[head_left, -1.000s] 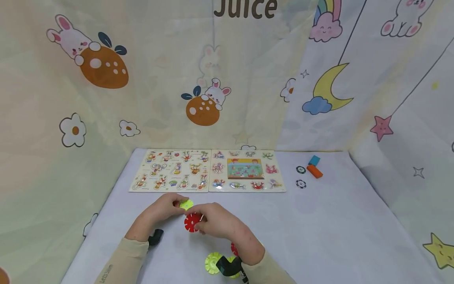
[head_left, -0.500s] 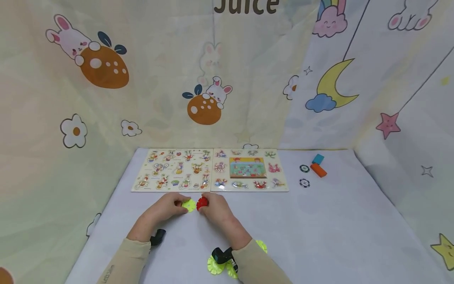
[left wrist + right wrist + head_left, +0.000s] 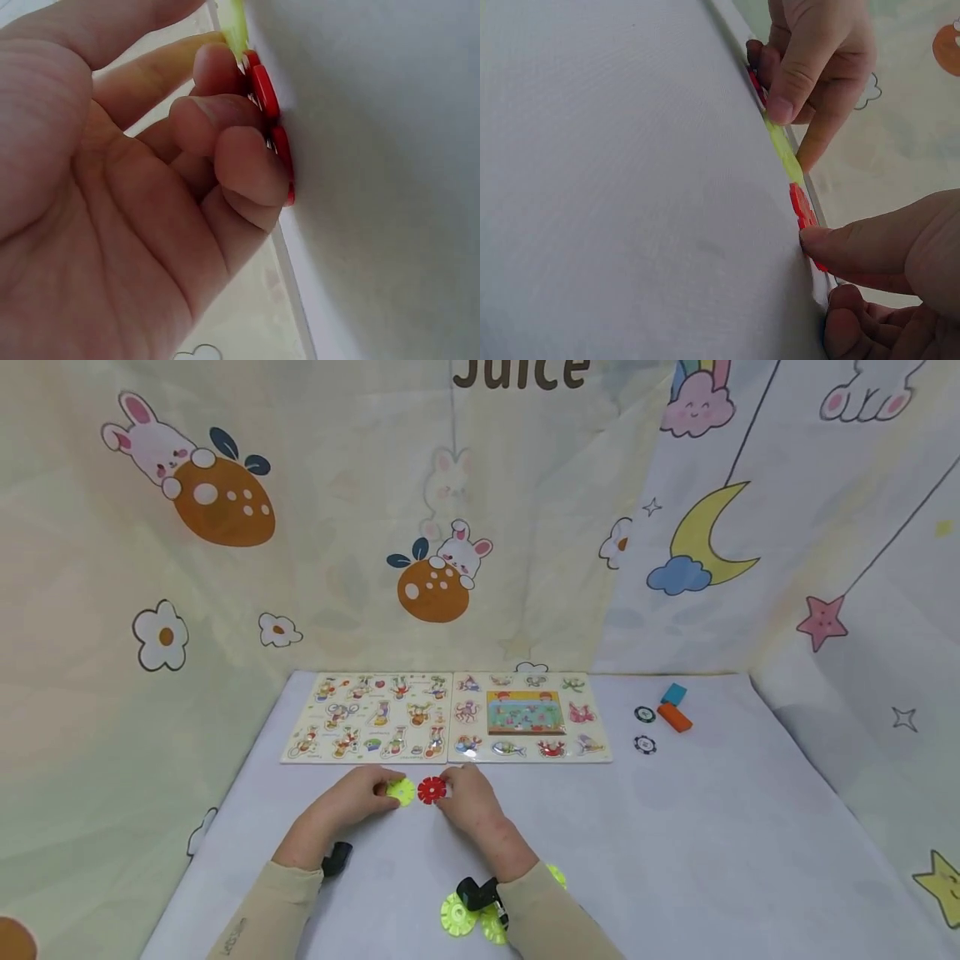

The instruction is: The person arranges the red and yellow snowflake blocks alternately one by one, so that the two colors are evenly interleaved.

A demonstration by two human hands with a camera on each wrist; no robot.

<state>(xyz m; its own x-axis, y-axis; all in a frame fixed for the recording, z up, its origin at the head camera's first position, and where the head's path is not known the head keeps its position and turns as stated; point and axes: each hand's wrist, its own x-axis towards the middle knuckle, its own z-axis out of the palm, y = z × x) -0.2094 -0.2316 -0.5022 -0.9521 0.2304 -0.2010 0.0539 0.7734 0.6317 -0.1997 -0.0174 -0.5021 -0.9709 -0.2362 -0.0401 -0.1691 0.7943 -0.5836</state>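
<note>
My left hand (image 3: 351, 799) pinches a yellow-green notched plastic disc (image 3: 401, 792) between thumb and index finger. Just right of it lies a red notched disc (image 3: 432, 790), its right edge held by the thumb and finger of my right hand (image 3: 472, 802). A narrow gap separates the two discs in the head view. The left wrist view shows another red disc (image 3: 265, 91) under the curled fingers of my left hand; those fingers partly cover it. From the right wrist, the yellow-green disc (image 3: 784, 150) and the red disc (image 3: 802, 206) form a row along the cloth.
Two picture puzzle boards (image 3: 367, 718) lie behind the hands. Several yellow-green discs (image 3: 457, 915) sit beside and partly under my right forearm. Two poker chips (image 3: 645, 745), an orange block (image 3: 675, 717) and a blue block (image 3: 673, 694) are at the back right.
My right hand has moved forward and right with the red disc, which now lies face up beside the yellow-green one. My left hand has kept its grip nearly in place.
</note>
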